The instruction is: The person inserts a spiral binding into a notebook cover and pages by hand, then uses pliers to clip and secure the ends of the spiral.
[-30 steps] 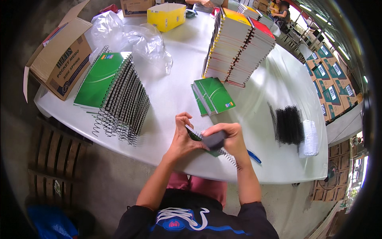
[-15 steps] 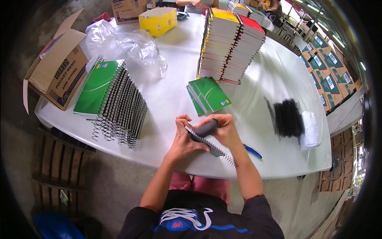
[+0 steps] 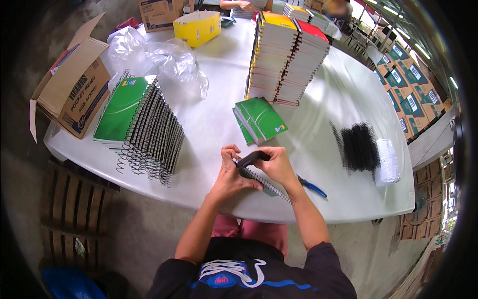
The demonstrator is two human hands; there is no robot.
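Near the table's front edge my left hand [image 3: 230,179] grips a small green notebook [image 3: 270,189] on edge, its thumb laid along the side. A wire spiral [image 3: 283,196] runs along the notebook's edge and sticks out past its lower end. In my closed right hand [image 3: 277,165] is a curved, dark, soft-looking piece [image 3: 253,158], bent over the spiral's upper end; its kind is unclear. Just beyond lie small green notebooks [image 3: 264,119] with no spirals visible. Blue-handled pliers [image 3: 313,188] lie beside my right forearm.
Spiral-bound green notebooks [image 3: 124,114] are stacked at left, near an open carton [image 3: 82,99] and clear plastic [image 3: 174,65]. Tall yellow and red notebook stacks [image 3: 279,60] stand at the back. Black coils [image 3: 361,147] and a white bundle [image 3: 387,162] lie right. Another person's hand [image 3: 245,6] is far off.
My right hand has turned slightly, and the dark piece now looks bent rather than straight. The spiral's protruding end looks shorter. More of the pliers shows. My left hand has stayed in place.
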